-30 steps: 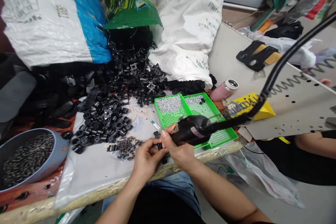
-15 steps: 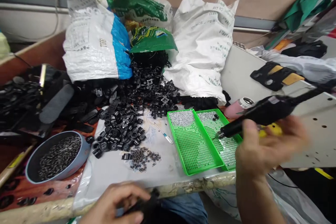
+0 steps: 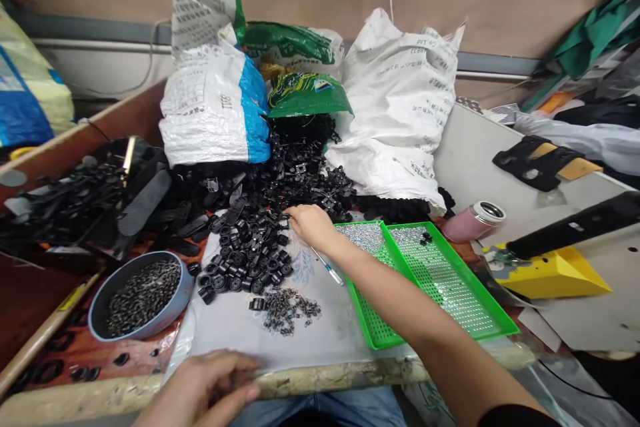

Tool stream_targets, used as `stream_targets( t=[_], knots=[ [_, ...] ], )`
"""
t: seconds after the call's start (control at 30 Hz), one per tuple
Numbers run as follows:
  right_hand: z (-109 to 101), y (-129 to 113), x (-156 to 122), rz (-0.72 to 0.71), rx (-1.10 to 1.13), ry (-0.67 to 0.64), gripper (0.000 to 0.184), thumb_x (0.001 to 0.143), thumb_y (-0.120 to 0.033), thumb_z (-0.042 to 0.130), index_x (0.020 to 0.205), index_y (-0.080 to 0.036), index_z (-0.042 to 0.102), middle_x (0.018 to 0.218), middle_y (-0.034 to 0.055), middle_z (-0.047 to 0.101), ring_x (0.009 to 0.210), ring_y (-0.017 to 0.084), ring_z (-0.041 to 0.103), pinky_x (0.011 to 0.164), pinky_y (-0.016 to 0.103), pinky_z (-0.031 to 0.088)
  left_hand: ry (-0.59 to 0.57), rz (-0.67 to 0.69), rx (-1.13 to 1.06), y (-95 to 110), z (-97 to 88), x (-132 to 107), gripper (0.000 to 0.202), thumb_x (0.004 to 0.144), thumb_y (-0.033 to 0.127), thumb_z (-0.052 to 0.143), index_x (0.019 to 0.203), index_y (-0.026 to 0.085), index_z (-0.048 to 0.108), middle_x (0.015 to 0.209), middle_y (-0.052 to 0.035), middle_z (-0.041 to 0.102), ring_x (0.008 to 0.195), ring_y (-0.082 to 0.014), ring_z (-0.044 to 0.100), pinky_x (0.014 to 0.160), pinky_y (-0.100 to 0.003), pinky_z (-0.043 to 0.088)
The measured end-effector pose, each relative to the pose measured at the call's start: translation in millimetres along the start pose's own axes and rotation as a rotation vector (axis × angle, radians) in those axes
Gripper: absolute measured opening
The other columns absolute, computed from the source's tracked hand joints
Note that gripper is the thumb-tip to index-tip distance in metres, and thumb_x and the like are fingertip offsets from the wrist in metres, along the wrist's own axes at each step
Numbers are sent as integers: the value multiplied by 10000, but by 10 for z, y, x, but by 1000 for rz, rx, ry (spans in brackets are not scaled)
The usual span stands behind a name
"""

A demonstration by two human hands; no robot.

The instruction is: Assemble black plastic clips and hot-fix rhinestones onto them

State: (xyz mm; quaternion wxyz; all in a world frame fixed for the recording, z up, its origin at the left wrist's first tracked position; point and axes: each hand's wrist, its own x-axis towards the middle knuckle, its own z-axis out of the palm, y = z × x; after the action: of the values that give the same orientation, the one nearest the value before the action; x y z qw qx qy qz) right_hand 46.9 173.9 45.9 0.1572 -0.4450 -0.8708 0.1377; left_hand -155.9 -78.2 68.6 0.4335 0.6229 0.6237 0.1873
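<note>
My right hand (image 3: 313, 227) reaches across the table, its fingertips at the edge of a heap of black plastic parts (image 3: 250, 247). Whether it holds a part is hidden. My left hand (image 3: 200, 390) rests by the table's front edge (image 3: 330, 380) with loosely curved fingers and nothing visible in them. A black rotary tool (image 3: 575, 223) lies on a yellow wedge-shaped piece (image 3: 555, 277), away from both hands. Under my right forearm are two green perforated trays (image 3: 450, 280), with silvery granules and a few black parts.
A small screwdriver (image 3: 327, 267) lies by the trays. A dark metal clip pile (image 3: 285, 310) sits on the white sheet, and a grey bowl (image 3: 143, 297) of similar pieces stands left. White woven sacks (image 3: 395, 107) rise behind, and a pink flask (image 3: 473, 221) stands right.
My right hand no longer holds the rotary tool, which now lies on the yellow piece. That hand has moved left to the black parts. My left hand has dropped to the table edge.
</note>
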Motion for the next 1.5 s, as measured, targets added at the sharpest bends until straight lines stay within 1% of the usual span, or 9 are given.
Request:
stream_targets(
  t=[0.13,0.27,0.4,0.53,0.73,1.03,1.23,1.37,1.5],
  knots=[
    [160,-106,251,40,90,-5,232,927,-69,490,990,-117,708,1090,199,720,1137,297,609,1029,438,364,91,173,-18,286,-7,281,250,847,429,698,1045,329,813,862,-38,787,681,-200,710,520,-206,502],
    [-15,47,271,94,347,55,182,907,-143,586,1047,-143,702,1055,128,721,1048,243,633,990,408,434,220,247,-50,280,-16,477,244,864,409,694,1054,300,803,875,-45,784,735,-200,720,579,-220,537],
    [-220,256,111,169,724,65,138,863,-215,634,969,-159,702,930,55,727,808,158,668,776,323,561,333,253,-113,249,-30,672,251,864,420,693,1025,261,801,930,-58,792,770,-203,727,692,-267,574],
    [-257,383,-127,268,1087,79,192,802,-309,708,931,-170,679,742,3,704,614,122,664,603,273,585,406,218,-218,206,21,885,404,886,450,661,1224,240,731,1136,-101,770,960,-243,735,799,-324,595],
    [-222,456,-349,422,1423,105,273,696,-339,841,823,-168,670,590,-7,671,478,115,630,467,235,563,381,205,-388,170,113,1175,610,866,487,680,1396,194,609,1291,-151,715,1195,-299,672,999,-448,553],
    [-276,93,-634,467,1576,48,352,718,-429,870,741,-161,643,609,9,699,464,96,620,446,194,552,184,301,-818,513,251,1343,532,779,390,801,1259,204,667,1275,-125,700,1065,-249,705,913,-384,579],
    [-202,-231,-928,531,1701,-100,449,713,-555,836,710,-165,614,521,-42,626,389,68,544,328,145,412,381,393,-674,618,360,1224,470,766,299,806,1217,201,718,869,-26,677,769,-152,616,731,-272,525],
    [-167,-308,-1070,526,1623,-162,520,664,-634,827,732,-156,632,532,-39,627,398,74,554,338,155,406,534,500,-395,607,359,1139,256,830,279,726,1070,195,759,1040,-78,709,951,-215,653,849,-312,520],
    [-140,-271,-1211,445,1337,-241,569,790,-731,630,723,-166,631,587,0,636,458,122,595,405,227,453,534,446,-407,544,401,1116,228,928,330,607,1060,182,718,1007,-79,742,952,-226,684,853,-324,529]
  ],
)
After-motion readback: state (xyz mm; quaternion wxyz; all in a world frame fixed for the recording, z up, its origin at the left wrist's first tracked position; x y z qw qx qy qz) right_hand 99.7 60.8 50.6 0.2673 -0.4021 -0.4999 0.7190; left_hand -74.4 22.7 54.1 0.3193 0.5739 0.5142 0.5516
